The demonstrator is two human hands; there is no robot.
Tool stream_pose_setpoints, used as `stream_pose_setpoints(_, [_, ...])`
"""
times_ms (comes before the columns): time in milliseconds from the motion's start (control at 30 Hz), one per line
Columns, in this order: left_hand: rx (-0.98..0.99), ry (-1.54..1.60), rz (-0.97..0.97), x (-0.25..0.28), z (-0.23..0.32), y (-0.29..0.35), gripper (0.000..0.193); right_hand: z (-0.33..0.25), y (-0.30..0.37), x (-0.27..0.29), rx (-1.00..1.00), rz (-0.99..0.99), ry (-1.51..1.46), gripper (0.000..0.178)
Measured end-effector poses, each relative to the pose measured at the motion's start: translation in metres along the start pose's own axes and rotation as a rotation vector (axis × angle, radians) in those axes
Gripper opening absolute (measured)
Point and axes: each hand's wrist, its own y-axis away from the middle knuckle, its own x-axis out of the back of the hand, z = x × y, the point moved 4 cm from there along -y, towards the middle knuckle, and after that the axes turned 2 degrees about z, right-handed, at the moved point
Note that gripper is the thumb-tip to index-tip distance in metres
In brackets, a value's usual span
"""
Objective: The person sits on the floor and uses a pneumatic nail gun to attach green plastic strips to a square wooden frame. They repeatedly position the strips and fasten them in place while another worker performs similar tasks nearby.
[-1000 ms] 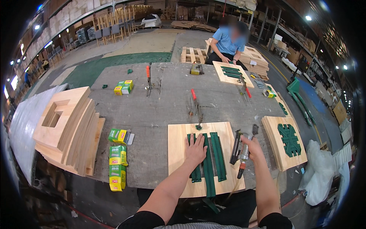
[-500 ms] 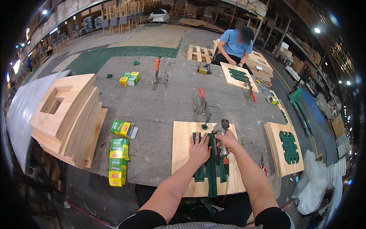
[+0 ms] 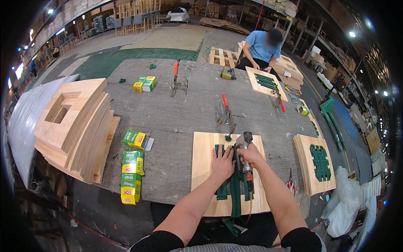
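Note:
A square pale wood panel (image 3: pixel 202 185) lies at the table's front edge, held at its far side by a red-handled toggle clamp (image 3: pixel 227 113). Green webbing straps (image 3: pixel 236 197) run across it toward me, and one end hangs over the near edge. Spread flat over the straps, my left hand (image 3: pixel 223 164) presses them against the wood. My right hand (image 3: pixel 252 156) grips a pneumatic stapler (image 3: pixel 244 143), whose nose is down by the middle straps. An air hose trails from its orange-tipped fitting toward my lap.
Stacked wood frames (image 3: pixel 71 126) stand at left, near green-and-yellow boxes (image 3: pixel 132 185). Panels with woven green webbing (image 3: pixel 321 164) are stacked at right, beside red-handled scissors (image 3: pixel 291 185). Across the table, a person in a blue shirt (image 3: pixel 257 46) works on another panel (image 3: pixel 268 90).
The whole view has shifted slightly. Both hands and the stapler stay at nearly the same place on the panel. The co-worker's hands have moved a little.

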Motion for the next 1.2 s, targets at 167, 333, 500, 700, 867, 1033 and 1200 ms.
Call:
stream_pose_setpoints(167, [-0.008, 0.007, 0.003, 0.001, 0.002, 0.001, 0.065, 0.004, 0.001, 0.001, 0.013, -0.011, 0.001, 0.026])
stream_pose_setpoints(333, [-0.007, 0.006, 0.028, 0.001, -0.001, 0.001, 0.063, 0.001, 0.003, -0.006, 0.017, -0.037, -0.005, 0.026])
stream_pose_setpoints(500, [0.001, 0.035, 0.048, 0.0, -0.002, 0.002, 0.059, 0.001, 0.002, -0.006, 0.048, -0.051, -0.026, 0.024])
stream_pose_setpoints(700, [-0.008, 0.05, 0.089, -0.003, -0.004, 0.003, 0.048, 0.004, -0.002, -0.01, 0.087, -0.079, -0.032, 0.019])
stream_pose_setpoints(867, [-0.008, 0.08, 0.12, -0.002, -0.005, 0.003, 0.041, 0.0, -0.004, -0.012, 0.074, -0.082, -0.032, 0.018])
stream_pose_setpoints(1033, [-0.01, 0.086, 0.053, -0.001, -0.005, 0.005, 0.04, 0.002, 0.002, -0.012, 0.025, -0.099, 0.015, 0.018])
stream_pose_setpoints(1200, [-0.005, 0.096, 0.062, -0.001, -0.006, 0.002, 0.038, -0.001, 0.004, -0.012, 0.07, -0.106, 0.025, 0.019])
